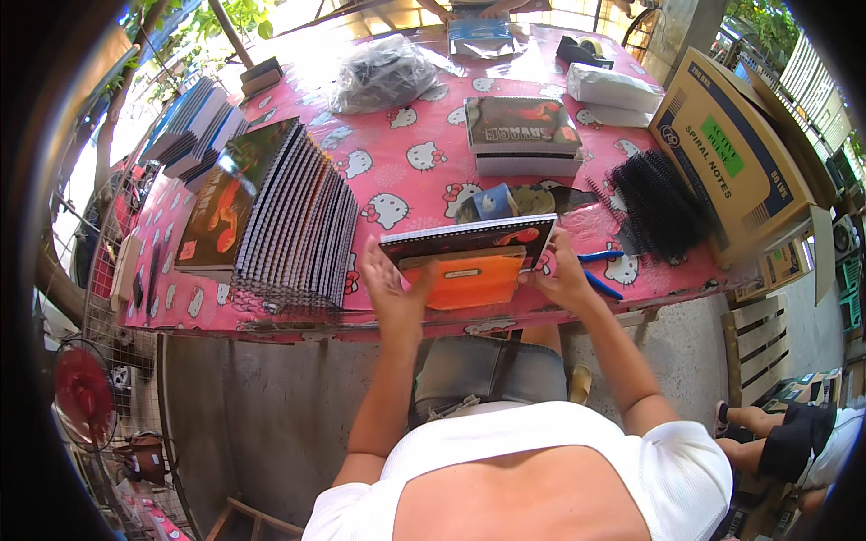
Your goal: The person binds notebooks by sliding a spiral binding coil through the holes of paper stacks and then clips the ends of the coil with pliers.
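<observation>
You hold the dark notebook in front of your body, over the near edge of the counter, between the tall notebook stack and the blue-handled tool. Your left hand is rather wide at the left edge, its thumb toward the orange piece; I cannot tell how firmly it grips. Your right hand is closed on the right edge, near the lower corner.

The step seems to be keeping cover and pages even together. For this, please press equally from both sides, gently, so that the row of holes is not shifted and the corners do not bend. The notebook leans, its right end higher, so I would level it first. Keep your thumbs flat, because a hard tip could mark the cover.

The notebook has a dark cover with an orange design, and small holes along its pale upper edge. The orange piece covers much of its front and carries a small label.
</observation>
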Action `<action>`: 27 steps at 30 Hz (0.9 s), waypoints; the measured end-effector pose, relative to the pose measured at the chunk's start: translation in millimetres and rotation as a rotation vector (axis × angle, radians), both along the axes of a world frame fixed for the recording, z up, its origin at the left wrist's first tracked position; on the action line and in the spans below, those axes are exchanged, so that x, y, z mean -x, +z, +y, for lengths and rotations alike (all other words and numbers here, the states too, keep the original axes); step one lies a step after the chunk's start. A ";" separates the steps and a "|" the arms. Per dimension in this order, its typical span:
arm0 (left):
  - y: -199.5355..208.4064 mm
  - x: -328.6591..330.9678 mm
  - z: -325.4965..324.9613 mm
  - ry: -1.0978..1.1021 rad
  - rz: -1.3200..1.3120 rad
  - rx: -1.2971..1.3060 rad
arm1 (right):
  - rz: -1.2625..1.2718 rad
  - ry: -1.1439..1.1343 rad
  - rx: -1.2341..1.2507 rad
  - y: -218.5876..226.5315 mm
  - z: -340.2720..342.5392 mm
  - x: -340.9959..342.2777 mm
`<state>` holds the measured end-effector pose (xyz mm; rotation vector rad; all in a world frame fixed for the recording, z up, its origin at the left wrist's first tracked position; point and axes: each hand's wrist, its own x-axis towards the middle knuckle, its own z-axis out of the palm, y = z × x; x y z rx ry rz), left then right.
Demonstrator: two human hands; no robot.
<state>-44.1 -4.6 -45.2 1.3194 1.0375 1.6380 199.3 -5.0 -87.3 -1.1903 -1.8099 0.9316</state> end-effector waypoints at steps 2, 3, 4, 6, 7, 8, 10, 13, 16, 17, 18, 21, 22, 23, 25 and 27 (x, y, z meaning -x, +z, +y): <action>-40.5 -12.4 -3.3 0.120 0.048 0.047 | 0.309 -0.013 -0.215 -4.6 -11.1 17.7; -44.3 -9.2 0.6 0.113 0.043 0.060 | 0.404 -0.022 -0.282 -7.0 -15.1 18.0; -43.6 4.4 12.5 0.028 0.106 0.054 | 0.363 0.044 -0.241 -4.0 -16.1 16.5; -31.0 26.7 25.4 -0.245 0.018 0.163 | 0.287 0.124 -0.072 10.6 -3.4 -4.7; -30.7 30.1 24.3 -0.240 0.014 0.163 | 0.065 -0.044 -0.142 16.9 16.0 -29.7; -30.1 31.8 24.2 -0.010 0.173 -0.056 | -0.155 -0.215 -0.213 23.7 39.6 -57.1; -14.2 12.5 27.7 0.185 0.314 -0.285 | -0.586 -0.750 -0.503 9.4 90.0 -133.6; 43.5 -26.3 7.0 0.271 0.535 -0.453 | -0.892 -0.831 -0.256 -12.8 109.0 -158.0; 63.3 -56.4 -3.5 0.233 0.915 -0.394 | -0.684 -0.808 -0.107 18.8 111.0 -151.2; 64.2 -64.5 2.4 0.236 1.082 -0.423 | -0.685 -0.798 -0.104 23.1 112.7 -143.8; 64.6 -70.9 7.6 0.222 1.246 -0.462 | -0.665 -0.778 -0.185 24.9 111.5 -143.7; 46.2 -70.8 23.6 0.042 1.260 -0.473 | -0.554 -0.661 -0.479 25.4 96.4 -137.8; 46.8 -69.6 25.5 0.075 1.127 -0.564 | -0.501 -0.585 -0.595 29.2 87.6 -127.1; 46.6 -65.9 26.7 0.085 1.132 -0.556 | -0.376 -0.472 -0.559 42.3 71.0 -100.3; 46.6 -62.1 27.2 -0.050 0.894 -0.423 | -0.161 -0.259 -0.502 79.5 26.7 -49.3; 50.4 -66.1 30.4 -0.024 0.822 -0.501 | -0.066 -0.175 -0.478 93.4 5.7 -31.2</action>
